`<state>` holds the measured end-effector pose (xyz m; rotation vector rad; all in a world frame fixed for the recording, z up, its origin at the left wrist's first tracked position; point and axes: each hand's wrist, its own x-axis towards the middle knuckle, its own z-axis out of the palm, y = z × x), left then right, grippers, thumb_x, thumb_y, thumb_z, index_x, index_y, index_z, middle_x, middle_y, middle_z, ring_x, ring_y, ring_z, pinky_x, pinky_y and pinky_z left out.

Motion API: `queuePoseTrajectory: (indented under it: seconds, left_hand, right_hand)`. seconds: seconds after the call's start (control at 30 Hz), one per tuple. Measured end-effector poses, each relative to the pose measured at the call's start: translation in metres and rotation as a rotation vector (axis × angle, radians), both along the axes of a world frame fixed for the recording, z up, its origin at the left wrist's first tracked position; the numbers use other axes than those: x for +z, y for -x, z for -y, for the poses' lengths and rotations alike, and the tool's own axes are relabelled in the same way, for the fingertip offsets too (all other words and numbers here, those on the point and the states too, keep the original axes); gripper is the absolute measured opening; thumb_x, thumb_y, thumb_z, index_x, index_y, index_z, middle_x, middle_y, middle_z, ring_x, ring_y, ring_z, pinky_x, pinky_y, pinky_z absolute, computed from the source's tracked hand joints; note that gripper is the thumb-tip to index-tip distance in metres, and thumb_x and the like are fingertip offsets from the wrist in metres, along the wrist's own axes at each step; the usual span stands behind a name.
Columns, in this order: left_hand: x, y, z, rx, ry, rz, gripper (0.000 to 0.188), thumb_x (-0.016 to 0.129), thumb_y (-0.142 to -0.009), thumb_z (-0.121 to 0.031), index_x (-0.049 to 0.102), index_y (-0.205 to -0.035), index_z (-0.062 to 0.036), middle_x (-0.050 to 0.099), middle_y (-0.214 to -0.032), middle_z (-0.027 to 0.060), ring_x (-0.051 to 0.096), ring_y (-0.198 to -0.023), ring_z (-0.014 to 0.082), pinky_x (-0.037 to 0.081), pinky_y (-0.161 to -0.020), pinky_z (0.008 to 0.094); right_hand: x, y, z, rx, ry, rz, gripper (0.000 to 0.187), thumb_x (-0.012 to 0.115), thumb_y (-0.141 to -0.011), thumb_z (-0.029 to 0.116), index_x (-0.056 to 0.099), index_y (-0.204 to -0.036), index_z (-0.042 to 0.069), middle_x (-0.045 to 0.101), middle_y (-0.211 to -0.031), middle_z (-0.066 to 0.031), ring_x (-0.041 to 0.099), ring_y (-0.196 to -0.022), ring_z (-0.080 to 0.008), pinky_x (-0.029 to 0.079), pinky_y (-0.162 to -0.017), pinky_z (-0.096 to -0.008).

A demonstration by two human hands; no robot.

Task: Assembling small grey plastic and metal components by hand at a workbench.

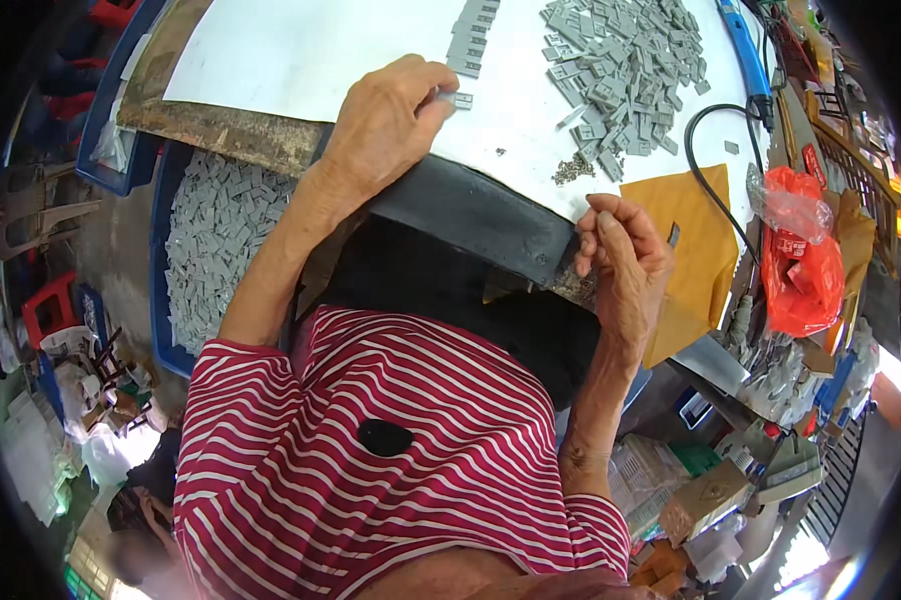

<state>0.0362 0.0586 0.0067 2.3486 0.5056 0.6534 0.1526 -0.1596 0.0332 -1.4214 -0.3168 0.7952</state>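
Head view: left hand [385, 125] pinches a small grey plastic piece [459, 100] on the white tabletop [300, 50], right hand [620, 250] closed around a thin tool [673, 235]; a steady pinch likely keeps alignment.

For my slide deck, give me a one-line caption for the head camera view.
Left hand pinches a small grey part on the white table; right hand closed near a pile of grey parts.

Small grey plastic piece [460, 100] lies flat on white board, w/ left fingers touching.
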Motion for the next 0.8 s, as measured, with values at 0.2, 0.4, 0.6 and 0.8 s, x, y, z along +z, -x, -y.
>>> queuePoseTrajectory:
  seconds: [0.2, 0.4, 0.6, 0.8]
  left_hand:
    - [-0.002, 0.002, -0.004, -0.010, -0.022, -0.036, 0.015, 0.058, -0.075, -0.008, 0.059, -0.088, 0.0002, 0.057, -0.078, 0.0131, 0.057, -0.067, 0.0256, 0.046, -0.063, 0.0342]
    - [0.000, 0.002, -0.002, -0.006, -0.012, -0.021, 0.014, 0.058, -0.075, -0.007, 0.059, -0.087, -0.0004, 0.056, -0.077, 0.0125, 0.057, -0.066, 0.0244, 0.046, -0.063, 0.0338]
    - [0.002, -0.002, -0.002, -0.008, 0.000, -0.035, 0.014, 0.059, -0.076, -0.007, 0.058, -0.088, -0.0003, 0.058, -0.077, 0.0103, 0.057, -0.068, 0.0201, 0.047, -0.063, 0.0295]
    - [0.001, -0.010, -0.006, 0.020, -0.031, -0.006, 0.011, 0.058, -0.074, -0.007, 0.058, -0.083, -0.0007, 0.058, -0.076, 0.0111, 0.058, -0.067, 0.0233, 0.047, -0.063, 0.0323]
  right_hand:
    - [0.001, 0.000, 0.006, -0.005, 0.011, -0.007, 0.017, 0.051, -0.087, 0.005, 0.057, -0.098, -0.006, 0.057, -0.077, -0.0070, 0.049, -0.057, -0.0082, 0.042, -0.048, -0.0190]
    - [0.002, 0.000, 0.014, -0.030, 0.017, -0.010, 0.018, 0.051, -0.087, 0.005, 0.057, -0.098, -0.006, 0.057, -0.077, -0.0070, 0.049, -0.057, -0.0080, 0.041, -0.048, -0.0188]
    - [0.001, 0.000, 0.023, -0.079, -0.004, -0.006, 0.018, 0.051, -0.087, 0.006, 0.056, -0.098, -0.007, 0.057, -0.078, -0.0077, 0.049, -0.057, -0.0082, 0.041, -0.048, -0.0189]
    - [-0.001, 0.002, 0.030, -0.101, -0.014, -0.011, 0.018, 0.052, -0.086, 0.006, 0.057, -0.098, -0.007, 0.057, -0.077, -0.0077, 0.049, -0.057, -0.0080, 0.041, -0.048, -0.0189]
